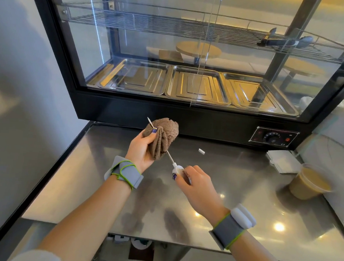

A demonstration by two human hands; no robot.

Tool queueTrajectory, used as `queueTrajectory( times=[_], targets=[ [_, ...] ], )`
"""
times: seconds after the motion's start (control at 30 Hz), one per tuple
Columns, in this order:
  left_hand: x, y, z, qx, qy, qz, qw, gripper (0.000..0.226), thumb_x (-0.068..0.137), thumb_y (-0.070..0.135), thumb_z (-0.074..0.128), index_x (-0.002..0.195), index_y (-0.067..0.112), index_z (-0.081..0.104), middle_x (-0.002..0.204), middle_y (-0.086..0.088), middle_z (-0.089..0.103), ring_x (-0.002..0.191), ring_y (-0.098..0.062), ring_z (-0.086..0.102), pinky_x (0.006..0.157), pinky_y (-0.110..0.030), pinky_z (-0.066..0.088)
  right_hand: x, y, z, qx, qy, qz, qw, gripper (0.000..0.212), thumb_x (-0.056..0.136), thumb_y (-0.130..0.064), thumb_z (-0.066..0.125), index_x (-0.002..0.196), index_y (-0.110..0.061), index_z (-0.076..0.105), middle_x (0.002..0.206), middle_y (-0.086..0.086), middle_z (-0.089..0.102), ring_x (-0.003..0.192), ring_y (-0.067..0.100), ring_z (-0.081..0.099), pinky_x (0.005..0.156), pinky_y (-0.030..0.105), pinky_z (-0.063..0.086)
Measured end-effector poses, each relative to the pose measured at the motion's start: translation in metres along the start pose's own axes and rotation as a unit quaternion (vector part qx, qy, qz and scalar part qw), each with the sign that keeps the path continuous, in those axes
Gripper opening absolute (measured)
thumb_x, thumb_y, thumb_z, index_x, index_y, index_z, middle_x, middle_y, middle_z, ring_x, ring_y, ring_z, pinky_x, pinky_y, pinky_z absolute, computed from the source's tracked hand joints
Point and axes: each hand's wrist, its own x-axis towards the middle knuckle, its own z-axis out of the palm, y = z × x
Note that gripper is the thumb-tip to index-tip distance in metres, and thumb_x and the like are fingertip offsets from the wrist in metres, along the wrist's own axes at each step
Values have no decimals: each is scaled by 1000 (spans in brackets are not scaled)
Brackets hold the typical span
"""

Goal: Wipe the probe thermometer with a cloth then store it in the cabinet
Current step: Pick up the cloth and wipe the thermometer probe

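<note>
Right hand [196, 181] pinches the thermometer [177, 169] at centre frame; left hand [143, 148], fingers closed, wraps the cloth [162, 135] around its probe. Wiping looks underway; storing in the cabinet [188, 115] remains.

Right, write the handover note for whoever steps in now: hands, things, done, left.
Left hand: closed on the brown cloth, bunched around the probe.
Right hand: closed on the probe thermometer by its white head.
Probe tip pokes out past the cloth, above the steel counter.
Done: wiping is under way.
Left: finish the wipe, then store the thermometer in the glass cabinet behind. A small white piece lies on the counter; I cannot tell what it is.
</note>
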Motion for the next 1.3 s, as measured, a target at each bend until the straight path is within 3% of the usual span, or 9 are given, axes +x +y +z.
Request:
queueTrajectory(
  times=[0.17,0.27,0.37,0.53,0.67,0.77,0.9,1.17,1.3],
  targets=[
    [7,13,-8,-5,28,3,1000,25,95,0,34,96,8,58,65,0,74,59,-9,71,59,-29,61,-10,11,-3,-10,-9,2,1000,34,87,-31,51,58,-22,36,67,-7,35,57,9,37,60,4,36],
    [11,18,-12,19,35,10,999,29,95,0,34,119,6,49,89,-7,64,76,-15,67,68,-33,59,-12,13,-5,-10,-14,0,1000,32,88,-32,50,61,-19,38,67,-7,36,57,9,36,60,5,36],
    [15,18,-14,5,65,15,998,34,96,0,33,128,0,44,93,-9,59,84,-18,59,87,-39,51,-14,15,-6,-8,-14,-4,1000,30,88,-31,51,66,-13,42,67,-7,37,56,9,36,60,5,36],
    [18,25,-18,-43,104,16,993,26,96,1,32,94,6,57,89,-7,57,76,-12,59,69,-28,59,-23,26,-8,-23,-14,-7,1000,29,87,-33,52,68,-11,45,68,-6,37,57,9,36,60,10,36],
    [22,33,-29,-27,111,30,993,26,98,4,29,96,6,55,96,-9,56,85,-15,57,107,-40,35,-27,36,-12,-34,-10,9,999,30,88,-32,52,66,-14,42,67,-7,38,58,8,38,61,9,36],
    [21,31,-30,-17,104,29,994,26,97,2,29,100,6,54,114,-14,53,105,-22,55,98,-36,45,-26,40,-15,-26,9,19,999,38,87,-29,53,56,-20,34,65,-6,36,56,9,36,61,6,36],
    [19,22,-31,-23,106,27,994,34,96,0,30,128,-1,42,111,-16,54,103,-25,55,81,-30,54,-23,41,-13,-23,13,20,999,39,87,-30,53,55,-23,32,65,-6,36,56,9,36,61,5,35],
    [22,17,-36,61,109,23,992,39,95,-2,33,134,-3,38,137,-25,45,126,-38,45,97,-43,43,-18,51,-8,-21,25,40,999,41,87,-31,53,53,-25,31,64,-6,37,56,10,36,62,7,34],
    [26,16,-29,166,157,77,970,43,87,-10,46,129,0,45,136,-26,48,121,-37,50,106,-48,41,-14,56,-7,-24,27,60,998,41,88,-32,51,53,-24,32,64,-6,38,57,10,37,62,5,34]
  ],
)
